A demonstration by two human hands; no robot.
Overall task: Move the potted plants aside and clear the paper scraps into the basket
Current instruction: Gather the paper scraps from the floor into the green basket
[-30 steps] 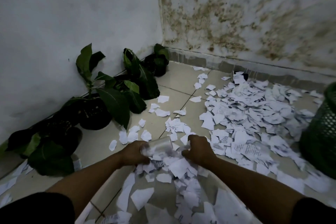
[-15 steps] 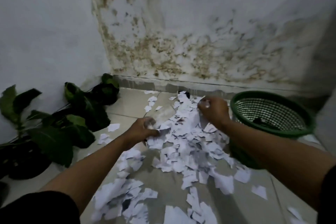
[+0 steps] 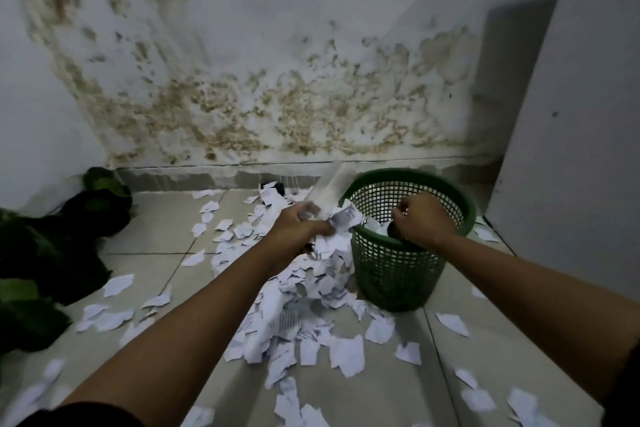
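A green mesh basket [image 3: 398, 270] stands on the tiled floor by the back wall, with some paper scraps inside. My left hand [image 3: 298, 222] grips a bunch of white paper scraps [image 3: 341, 218] just left of the basket's rim; a pale blurred sheet sticks up from it. Over the basket's opening, my right hand [image 3: 422, 218] has its fingers curled, and only a speck of white paper shows at the fingertips. Several more scraps [image 3: 294, 315] lie heaped on the floor in front of the basket. The dark potted plants [image 3: 52, 253] stand along the left wall.
A stained back wall [image 3: 277, 97] closes the corner, and a white wall section [image 3: 571, 149] juts out right beside the basket. Loose scraps are scattered over the tiles at left, right and near my body.
My view has swung right, away from the plants. Both hands have lifted scraps off the floor and carried them to the basket; the right hand is now over its opening.
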